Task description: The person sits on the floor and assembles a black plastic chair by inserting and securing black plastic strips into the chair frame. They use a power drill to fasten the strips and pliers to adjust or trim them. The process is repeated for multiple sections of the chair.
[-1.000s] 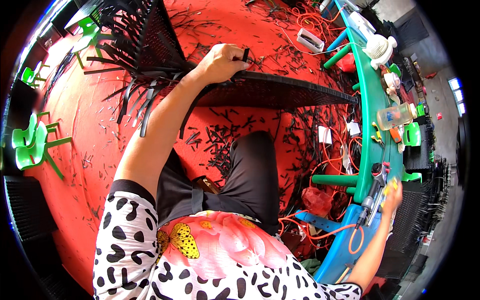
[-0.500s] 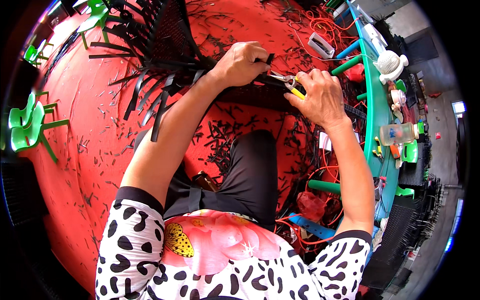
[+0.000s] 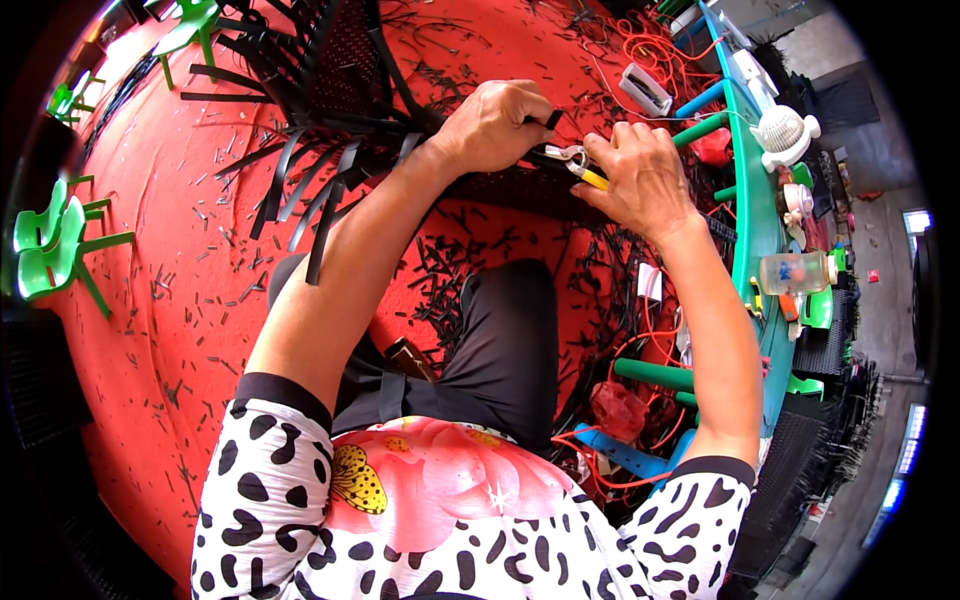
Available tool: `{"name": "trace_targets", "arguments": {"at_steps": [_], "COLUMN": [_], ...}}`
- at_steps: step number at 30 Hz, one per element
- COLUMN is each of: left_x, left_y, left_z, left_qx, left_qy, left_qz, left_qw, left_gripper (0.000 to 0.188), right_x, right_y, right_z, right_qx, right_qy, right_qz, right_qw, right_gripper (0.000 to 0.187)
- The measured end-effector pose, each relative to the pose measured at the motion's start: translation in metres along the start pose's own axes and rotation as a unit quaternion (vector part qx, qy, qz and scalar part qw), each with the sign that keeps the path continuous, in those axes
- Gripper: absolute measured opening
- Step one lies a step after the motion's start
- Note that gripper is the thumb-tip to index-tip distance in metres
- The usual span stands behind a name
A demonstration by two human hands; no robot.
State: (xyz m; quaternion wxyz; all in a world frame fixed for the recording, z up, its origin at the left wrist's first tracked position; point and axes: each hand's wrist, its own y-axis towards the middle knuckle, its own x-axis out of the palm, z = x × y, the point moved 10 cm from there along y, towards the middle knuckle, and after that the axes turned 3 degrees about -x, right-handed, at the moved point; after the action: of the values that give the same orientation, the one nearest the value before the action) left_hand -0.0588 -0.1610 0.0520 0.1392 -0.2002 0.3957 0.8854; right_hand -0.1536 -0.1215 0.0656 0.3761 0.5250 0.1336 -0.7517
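Note:
My left hand is closed in a pinch on a flat black strip, whose short end shows past the fingers. My right hand grips yellow-handled cutting pliers, with the jaws pointing left, just below the strip's end. Whether the jaws touch the strip I cannot tell. Beneath and beyond both hands is a black woven piece with many loose strips fanning out on its left side. Its near edge runs below my hands and is partly hidden by them.
Black strip offcuts litter the red floor covering. Along the right runs a green-edged table bearing a small white fan and a clear jar. Orange cords tangle by green and blue legs. Green chairs stand at left.
The pliers' jaws, spread apart before, are now nearly together. My left hand has shifted slightly right with the strip, and my right hand has tilted slightly.

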Motion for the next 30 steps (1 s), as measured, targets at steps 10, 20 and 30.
{"name": "trace_targets", "arguments": {"at_steps": [10,20,30], "left_x": [-0.005,-0.004,-0.002], "left_y": [0.0,0.003,0.001], "left_z": [-0.019,-0.02,-0.024], "left_qx": [-0.114,-0.129,-0.128], "left_qy": [-0.074,-0.089,-0.096], "left_qz": [-0.006,-0.013,-0.013], "left_qw": [0.991,0.988,0.987], "left_gripper": [0.016,0.016,0.017], "right_x": [0.005,0.004,-0.056], "right_y": [-0.044,-0.402,-0.779], "right_z": [0.03,0.121,0.028], "right_qx": [0.127,0.506,0.826], "right_qy": [0.077,0.043,-0.064], "right_qz": [0.077,-0.057,-0.283], "right_qw": [0.986,0.86,0.484], "right_gripper": [0.037,0.043,0.069]}}
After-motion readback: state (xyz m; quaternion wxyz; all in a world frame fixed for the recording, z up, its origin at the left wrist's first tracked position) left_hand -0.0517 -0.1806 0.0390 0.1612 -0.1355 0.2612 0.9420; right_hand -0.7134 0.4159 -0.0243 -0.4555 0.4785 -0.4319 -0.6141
